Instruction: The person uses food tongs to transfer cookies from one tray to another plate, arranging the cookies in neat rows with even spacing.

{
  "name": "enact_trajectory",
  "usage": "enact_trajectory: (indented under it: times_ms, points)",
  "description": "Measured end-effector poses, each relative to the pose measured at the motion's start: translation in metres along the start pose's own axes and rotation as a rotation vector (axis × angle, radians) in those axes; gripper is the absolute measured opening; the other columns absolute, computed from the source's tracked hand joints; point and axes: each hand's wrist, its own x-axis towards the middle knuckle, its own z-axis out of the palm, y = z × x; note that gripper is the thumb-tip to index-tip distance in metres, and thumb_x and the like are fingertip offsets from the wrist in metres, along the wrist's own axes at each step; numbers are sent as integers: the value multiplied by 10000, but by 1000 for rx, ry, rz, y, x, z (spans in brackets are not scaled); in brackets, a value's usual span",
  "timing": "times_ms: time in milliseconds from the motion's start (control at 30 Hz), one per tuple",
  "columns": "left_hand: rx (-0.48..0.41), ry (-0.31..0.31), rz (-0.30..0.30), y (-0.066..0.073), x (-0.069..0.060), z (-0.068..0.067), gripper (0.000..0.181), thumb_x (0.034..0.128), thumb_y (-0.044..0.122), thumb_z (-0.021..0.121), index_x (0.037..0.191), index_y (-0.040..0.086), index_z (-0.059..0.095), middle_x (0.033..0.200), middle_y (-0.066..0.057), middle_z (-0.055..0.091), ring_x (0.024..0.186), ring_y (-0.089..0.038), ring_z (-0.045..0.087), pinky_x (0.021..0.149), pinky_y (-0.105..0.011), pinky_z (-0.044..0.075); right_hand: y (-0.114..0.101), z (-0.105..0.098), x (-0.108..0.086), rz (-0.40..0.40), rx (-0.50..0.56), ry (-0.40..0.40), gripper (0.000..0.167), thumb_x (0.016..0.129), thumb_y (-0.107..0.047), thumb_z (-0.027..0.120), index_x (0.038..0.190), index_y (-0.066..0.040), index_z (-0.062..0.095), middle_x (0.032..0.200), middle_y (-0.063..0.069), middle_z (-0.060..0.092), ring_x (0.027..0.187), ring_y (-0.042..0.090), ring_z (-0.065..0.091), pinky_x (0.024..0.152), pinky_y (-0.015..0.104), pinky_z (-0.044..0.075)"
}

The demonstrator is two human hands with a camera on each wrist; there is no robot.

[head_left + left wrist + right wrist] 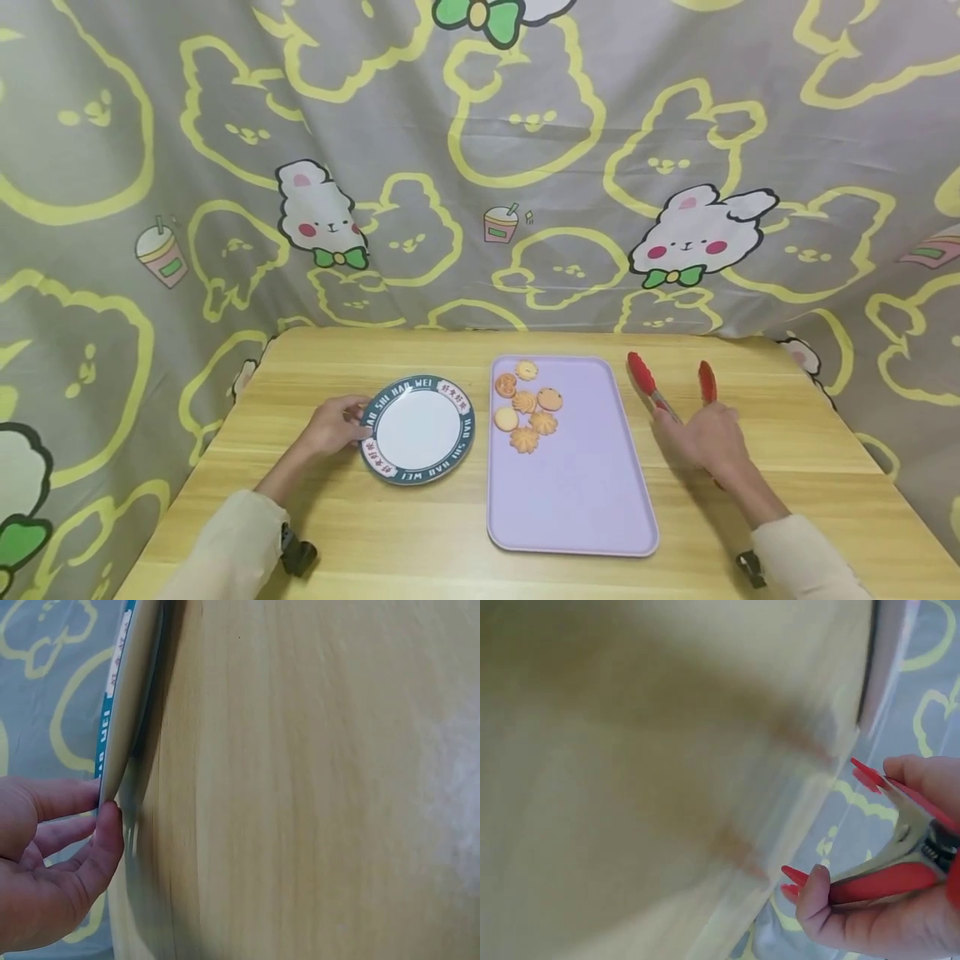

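Note:
My left hand pinches the left rim of a round plate with a white middle and a dark green lettered border. In the left wrist view the plate appears edge-on, gripped between thumb and fingers. My right hand holds a pair of red-tipped tongs, their two arms spread apart with nothing between them. The right wrist view shows the thumb and fingers around the tongs' red and metal arms. Between the hands lies a lilac tray bearing several cookies toward its left side.
All of this is on or above a light wooden table. A grey curtain with yellow bear outlines hangs behind the table and along its sides. The tray's raised rim stands between the plate and the tongs.

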Motion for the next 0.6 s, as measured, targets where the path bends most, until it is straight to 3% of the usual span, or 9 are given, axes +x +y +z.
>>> enact_trajectory:
  times_ms: [200, 400, 600]
  points:
    - [5, -3, -7, -1, 0, -1, 563, 752, -9, 691, 1292, -29, 532, 985, -167, 568, 827, -210, 564, 589, -263, 577, -2, -8, 8, -89, -15, 91, 979, 845, -628, 521, 1061, 316, 373, 935, 376, 409, 771, 393, 455, 525, 353, 436]
    - [5, -1, -7, -1, 1, 0, 564, 751, -7, 694, 1290, -34, 532, 995, -175, 576, 839, -221, 570, 598, -261, 580, -8, -18, 14, -174, 42, 190, 864, 810, -597, 609, 1078, 200, 411, 994, 325, 413, 771, 370, 463, 561, 375, 452]
    - [6, 9, -30, 2, 1, 1, 554, 749, -23, 690, 1284, -21, 543, 993, -167, 575, 836, -217, 567, 602, -267, 575, -18, -25, 15, -260, 28, 160, 835, 785, -627, 622, 1138, 115, 471, 1046, 288, 461, 819, 350, 470, 581, 369, 447]
